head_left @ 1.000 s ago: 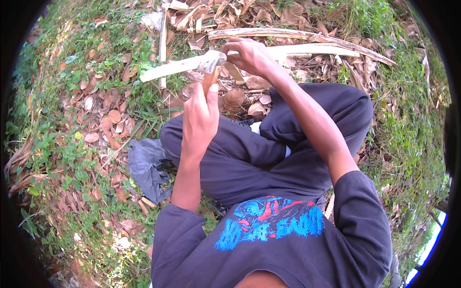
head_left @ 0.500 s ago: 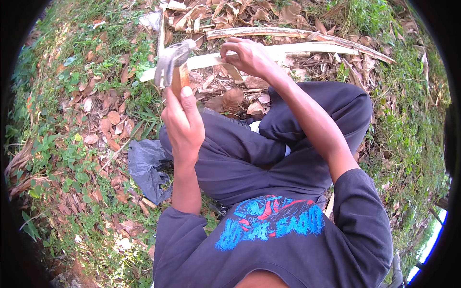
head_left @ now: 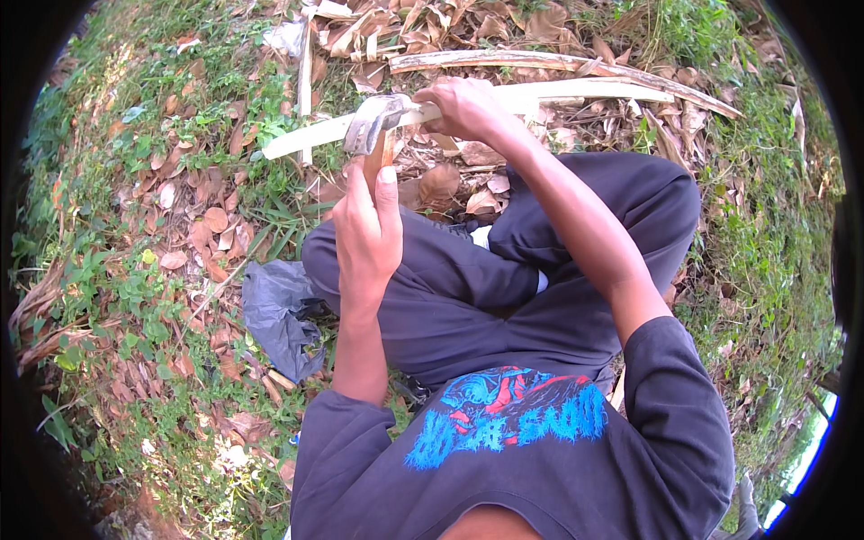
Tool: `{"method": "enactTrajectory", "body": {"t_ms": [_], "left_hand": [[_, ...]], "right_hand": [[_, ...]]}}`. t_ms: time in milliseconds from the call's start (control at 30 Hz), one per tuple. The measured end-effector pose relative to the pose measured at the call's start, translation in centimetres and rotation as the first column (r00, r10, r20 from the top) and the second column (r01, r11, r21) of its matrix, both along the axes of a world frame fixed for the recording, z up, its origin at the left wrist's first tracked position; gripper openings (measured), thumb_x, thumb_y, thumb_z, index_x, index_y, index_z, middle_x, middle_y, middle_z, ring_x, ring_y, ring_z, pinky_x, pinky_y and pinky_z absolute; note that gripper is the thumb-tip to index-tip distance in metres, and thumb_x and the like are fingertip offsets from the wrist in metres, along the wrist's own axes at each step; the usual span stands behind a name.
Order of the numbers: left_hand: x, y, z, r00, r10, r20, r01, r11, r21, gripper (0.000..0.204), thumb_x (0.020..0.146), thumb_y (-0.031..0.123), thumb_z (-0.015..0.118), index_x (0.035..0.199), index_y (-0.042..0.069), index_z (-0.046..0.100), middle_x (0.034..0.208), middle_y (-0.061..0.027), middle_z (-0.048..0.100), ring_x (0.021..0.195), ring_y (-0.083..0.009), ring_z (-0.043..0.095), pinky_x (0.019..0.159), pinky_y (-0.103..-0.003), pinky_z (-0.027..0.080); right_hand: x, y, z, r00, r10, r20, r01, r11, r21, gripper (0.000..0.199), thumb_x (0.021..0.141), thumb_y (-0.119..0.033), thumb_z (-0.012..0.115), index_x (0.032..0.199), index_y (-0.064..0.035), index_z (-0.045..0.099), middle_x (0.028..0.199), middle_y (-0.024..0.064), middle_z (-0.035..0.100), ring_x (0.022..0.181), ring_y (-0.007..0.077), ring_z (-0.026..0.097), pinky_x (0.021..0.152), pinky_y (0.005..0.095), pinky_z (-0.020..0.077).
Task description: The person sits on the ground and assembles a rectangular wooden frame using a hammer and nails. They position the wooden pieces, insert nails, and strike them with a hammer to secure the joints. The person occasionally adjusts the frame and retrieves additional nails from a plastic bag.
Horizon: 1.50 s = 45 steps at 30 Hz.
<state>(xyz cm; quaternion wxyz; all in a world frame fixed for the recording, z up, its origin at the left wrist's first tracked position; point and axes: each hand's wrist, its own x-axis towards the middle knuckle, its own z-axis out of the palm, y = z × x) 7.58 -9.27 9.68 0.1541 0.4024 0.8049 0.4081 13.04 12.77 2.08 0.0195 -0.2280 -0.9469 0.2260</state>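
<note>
My left hand [head_left: 371, 232] is closed round the wooden handle of a hammer [head_left: 385, 160], its thumb laid along the handle. The hammer's grey head lies over a long pale wooden strip [head_left: 306, 138], close beside my right fingertips. My right hand [head_left: 468, 110] is bent over the same strip with its fingers pinched together. What sits between those fingertips is too small or hidden to make out. Beneath the strip, a short wooden piece [head_left: 443, 141] shows below my right hand.
A curved, rough-edged wooden strip [head_left: 540, 59] lies farther off, and a thin upright strip [head_left: 306, 81] stands left. A dark plastic bag [head_left: 281, 315] rests beside my left leg. Dry leaves [head_left: 438, 183] and grass surround my crossed legs [head_left: 450, 279].
My left hand has moved right with the hammer, bringing its head next to my right fingers. My right hand stays at nearly the same spot on the strip.
</note>
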Motion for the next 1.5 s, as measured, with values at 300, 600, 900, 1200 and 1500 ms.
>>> {"method": "enactTrajectory", "body": {"t_ms": [300,600,900,1200,1500], "left_hand": [[0.0,1.0,-1.3,0.995,-0.064,-0.070,0.055,0.992,-0.114,0.040,0.106,0.029,0.048,0.109,-0.010,0.054,0.086,-0.0348,0.061,0.082,-0.0536,0.061,0.068,-0.056,0.045],[0.4,-0.5,0.6,0.999,0.023,-0.035,-0.019,0.995,0.102,0.036,0.107,0.027,0.048,0.110,-0.008,0.055,0.074,-0.0288,0.063,0.071,-0.0489,0.064,0.060,-0.053,0.045],[0.0,-1.4,-3.5,0.994,0.030,-0.102,-0.034,0.999,-0.037,0.046,0.109,0.040,0.043,0.104,-0.004,0.055,0.066,-0.0109,0.057,0.051,-0.0208,0.054,0.050,-0.039,0.041],[-1.4,-1.4,-1.8,0.988,0.152,0.009,-0.153,0.988,0.036,0.039,0.110,0.038,0.043,0.099,0.001,0.052,0.065,0.0007,0.047,0.051,-0.0060,0.042,0.046,-0.026,0.035],[-1.3,-1.3,-3.0,0.995,0.100,-0.015,-0.100,0.995,0.013,0.037,0.110,0.037,0.044,0.098,0.003,0.052,0.064,0.0010,0.047,0.052,-0.0057,0.042,0.046,-0.025,0.034]], "right_hand": [[0.0,0.2,-0.5,1.000,-0.004,-0.013,0.004,1.000,-0.014,0.059,0.077,-0.051,0.081,0.125,-0.0189,0.070,0.113,0.0120,0.073,0.104,0.0299,0.070,0.089,0.0443,0.0560],[0.0,0.0,-0.2,1.000,-0.026,0.009,0.027,0.998,-0.052,0.052,0.079,-0.045,0.081,0.124,-0.0217,0.071,0.112,0.0124,0.073,0.101,0.0297,0.071,0.087,0.0452,0.0564],[0.1,0.2,-1.6,0.995,0.013,-0.101,-0.014,1.000,-0.010,0.043,0.083,-0.035,0.075,0.124,-0.0224,0.071,0.098,0.0113,0.076,0.090,0.0287,0.074,0.083,0.0438,0.0593],[0.3,1.2,0.0,0.996,0.086,-0.034,-0.089,0.988,-0.123,0.060,0.084,-0.043,0.069,0.139,-0.0228,0.059,0.115,0.0187,0.070,0.109,0.0367,0.067,0.095,0.0469,0.0527],[0.7,3.0,0.0,0.975,0.158,-0.157,-0.201,0.926,-0.319,0.051,0.092,-0.045,0.065,0.138,-0.0218,0.062,0.128,0.0158,0.068,0.115,0.0347,0.066,0.099,0.0452,0.0511]]}}
